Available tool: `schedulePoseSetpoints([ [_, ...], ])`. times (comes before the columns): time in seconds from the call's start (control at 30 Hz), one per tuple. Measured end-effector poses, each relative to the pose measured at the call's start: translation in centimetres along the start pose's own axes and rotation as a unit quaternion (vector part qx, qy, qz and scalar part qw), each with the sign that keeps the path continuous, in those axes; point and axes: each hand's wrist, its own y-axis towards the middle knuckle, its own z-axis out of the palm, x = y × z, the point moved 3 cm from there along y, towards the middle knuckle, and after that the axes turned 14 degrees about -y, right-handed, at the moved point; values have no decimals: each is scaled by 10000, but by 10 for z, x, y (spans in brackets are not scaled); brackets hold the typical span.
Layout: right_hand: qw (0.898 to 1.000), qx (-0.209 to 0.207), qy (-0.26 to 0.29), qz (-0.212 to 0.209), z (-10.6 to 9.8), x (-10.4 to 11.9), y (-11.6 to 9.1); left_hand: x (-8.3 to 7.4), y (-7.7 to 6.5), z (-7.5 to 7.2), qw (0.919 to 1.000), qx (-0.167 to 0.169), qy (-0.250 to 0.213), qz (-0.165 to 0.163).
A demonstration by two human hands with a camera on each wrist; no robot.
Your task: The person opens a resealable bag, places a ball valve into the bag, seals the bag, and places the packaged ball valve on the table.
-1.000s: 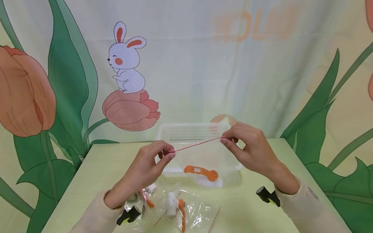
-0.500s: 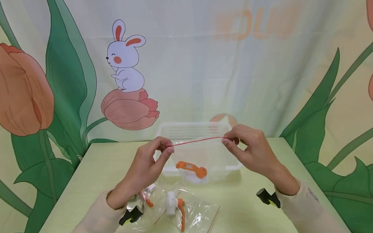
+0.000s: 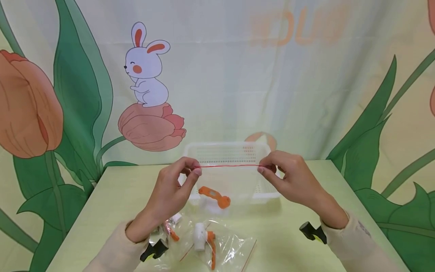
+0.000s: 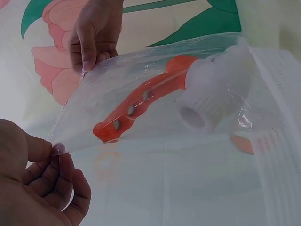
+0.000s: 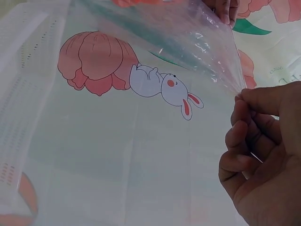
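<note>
A clear zip bag [image 3: 238,179] with a red seal line hangs in the air between both hands. My left hand [image 3: 173,189] pinches one top corner between thumb and fingers. The opposite corner is pinched by my right hand [image 3: 295,181]. The red seal line [image 3: 229,166] is stretched level between them. Inside the bag lies an orange curved handle [image 4: 146,96] with several oval holes, joined to a white plastic tube-like part [image 4: 218,80]. In the right wrist view most of the bag's contents fall outside the frame.
Behind the bag stands a white perforated basket [image 3: 224,148]. On the table's front lies another clear bag [image 3: 234,247] holding a white-and-orange part [image 3: 199,238]. More bagged pieces [image 3: 172,229] sit left of it, partly behind the left forearm. A printed curtain [image 3: 217,75] backs the table [image 3: 112,204].
The left hand has risen slightly and the right hand has lowered, so the seal line goes from slanted to level. The orange part has swung left with the bag.
</note>
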Motion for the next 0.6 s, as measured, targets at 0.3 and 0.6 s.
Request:
schedulePoseSetpoints([
  [0.3,9999,-118,48,6,1,0,-4,1,-2,2,10000,4,-25,33],
  [0.6,9998,150,106,-32,5,-5,-11,0,-5,0,9993,251,213,158],
])
